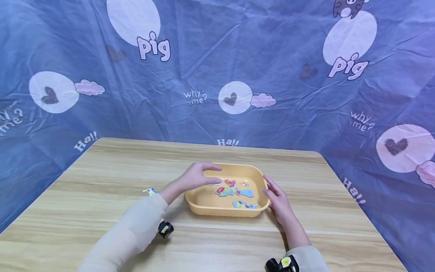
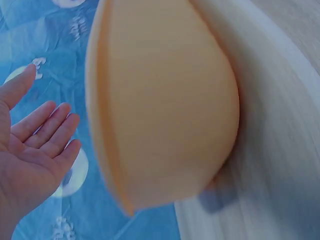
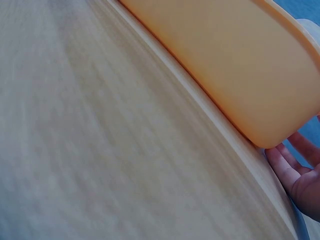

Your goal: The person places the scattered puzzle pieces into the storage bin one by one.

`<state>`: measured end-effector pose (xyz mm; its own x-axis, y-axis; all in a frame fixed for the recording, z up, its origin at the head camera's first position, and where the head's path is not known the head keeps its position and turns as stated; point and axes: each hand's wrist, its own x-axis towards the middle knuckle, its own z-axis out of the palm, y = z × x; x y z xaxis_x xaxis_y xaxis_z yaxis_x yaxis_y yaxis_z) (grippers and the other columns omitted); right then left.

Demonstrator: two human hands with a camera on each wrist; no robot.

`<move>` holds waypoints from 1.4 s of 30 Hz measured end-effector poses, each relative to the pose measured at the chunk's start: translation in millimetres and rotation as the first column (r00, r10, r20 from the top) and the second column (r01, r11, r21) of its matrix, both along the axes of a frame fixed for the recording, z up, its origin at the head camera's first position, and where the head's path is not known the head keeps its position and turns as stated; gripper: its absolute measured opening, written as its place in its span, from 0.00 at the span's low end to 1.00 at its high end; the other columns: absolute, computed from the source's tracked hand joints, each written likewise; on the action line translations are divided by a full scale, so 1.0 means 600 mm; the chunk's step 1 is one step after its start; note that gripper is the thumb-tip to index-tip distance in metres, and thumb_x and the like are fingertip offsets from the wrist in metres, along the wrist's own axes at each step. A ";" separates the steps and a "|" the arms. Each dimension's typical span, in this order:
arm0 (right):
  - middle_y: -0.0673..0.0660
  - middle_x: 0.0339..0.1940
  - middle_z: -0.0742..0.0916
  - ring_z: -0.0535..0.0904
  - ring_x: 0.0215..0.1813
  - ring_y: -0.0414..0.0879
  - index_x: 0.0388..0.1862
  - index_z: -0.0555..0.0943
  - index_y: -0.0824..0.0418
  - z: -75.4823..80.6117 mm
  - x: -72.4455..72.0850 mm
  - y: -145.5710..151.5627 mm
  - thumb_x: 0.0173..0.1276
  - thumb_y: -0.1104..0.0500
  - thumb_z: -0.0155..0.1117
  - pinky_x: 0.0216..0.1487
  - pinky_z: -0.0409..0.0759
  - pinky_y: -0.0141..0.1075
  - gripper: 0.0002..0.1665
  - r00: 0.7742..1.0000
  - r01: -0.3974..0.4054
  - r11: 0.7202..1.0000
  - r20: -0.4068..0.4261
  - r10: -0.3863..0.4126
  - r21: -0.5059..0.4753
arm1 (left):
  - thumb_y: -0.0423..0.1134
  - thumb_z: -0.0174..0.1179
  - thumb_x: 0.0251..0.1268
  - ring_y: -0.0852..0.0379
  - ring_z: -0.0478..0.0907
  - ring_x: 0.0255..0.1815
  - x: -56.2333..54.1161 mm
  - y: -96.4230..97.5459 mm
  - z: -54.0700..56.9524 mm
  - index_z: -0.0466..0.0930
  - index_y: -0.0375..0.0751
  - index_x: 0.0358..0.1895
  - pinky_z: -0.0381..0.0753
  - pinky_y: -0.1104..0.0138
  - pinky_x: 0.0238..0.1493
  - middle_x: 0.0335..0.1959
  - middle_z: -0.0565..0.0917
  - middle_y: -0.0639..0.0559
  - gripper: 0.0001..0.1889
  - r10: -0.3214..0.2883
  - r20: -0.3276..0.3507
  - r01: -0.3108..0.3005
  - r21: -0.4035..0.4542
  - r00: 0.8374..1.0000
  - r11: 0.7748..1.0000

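A shallow yellow plastic tray point(image 1: 224, 212) stands on the wooden table. Flat, colourful printed cutouts resembling puzzle pieces lie in it, among them a red one point(image 1: 230, 183), a green and red one point(image 1: 224, 191) and a blue one point(image 1: 244, 192). My left hand point(image 1: 198, 176) reaches over the tray's left side, thumb and fingers spread apart with nothing between them. At the right end my right hand point(image 1: 279, 200) holds the tray wall, the thumb over the rim and the fingers along the outside. Its fingers point(image 3: 282, 167) show by the tray's lower corner in the right wrist view.
Another printed cutout point(image 1: 150, 191) lies on the table point(image 1: 112, 177) left of the tray, close to the left forearm. A blue patterned cloth point(image 1: 204, 124) hangs behind the table and along its sides. Black wrist cameras point(image 1: 165, 229) sit on both sleeves.
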<state>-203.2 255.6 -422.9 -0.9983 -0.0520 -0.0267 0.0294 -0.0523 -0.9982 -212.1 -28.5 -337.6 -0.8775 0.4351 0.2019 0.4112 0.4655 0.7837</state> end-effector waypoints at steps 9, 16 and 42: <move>0.63 0.58 0.67 0.68 0.52 0.52 0.64 0.59 0.55 -0.001 0.000 0.001 0.61 0.62 0.52 0.42 0.74 0.38 0.31 1.000 0.001 1.000 0.007 -0.002 0.019 | 0.45 0.65 0.45 0.53 0.67 0.53 0.016 -0.065 0.004 0.76 0.38 0.47 0.60 0.58 0.56 0.47 0.77 0.49 0.24 0.054 0.007 -0.054 0.074 0.999 0.996; 0.64 0.59 0.66 0.67 0.53 0.54 0.64 0.58 0.57 0.007 0.004 0.000 0.61 0.63 0.51 0.43 0.74 0.38 0.31 1.000 -0.004 1.000 0.012 0.004 0.015 | 0.43 0.64 0.46 0.50 0.67 0.54 0.039 -0.103 0.011 0.75 0.36 0.47 0.60 0.57 0.56 0.47 0.76 0.46 0.23 0.099 -0.004 -0.098 0.068 0.995 0.993; 0.64 0.59 0.66 0.68 0.52 0.52 0.64 0.58 0.56 0.005 0.001 0.000 0.62 0.62 0.50 0.42 0.75 0.37 0.31 1.000 -0.003 0.999 0.013 0.002 0.043 | 0.34 0.60 0.52 0.42 0.69 0.49 0.063 -0.262 -0.040 0.72 0.25 0.46 0.65 0.54 0.51 0.45 0.75 0.35 0.19 0.275 -0.010 -0.276 -0.028 0.961 0.961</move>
<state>-202.4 255.8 -419.6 -0.9977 -0.0530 -0.0418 0.0424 -0.0095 -0.9991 -174.4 -185.9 -361.8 -0.9631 0.1823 0.1980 0.2681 0.5840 0.7662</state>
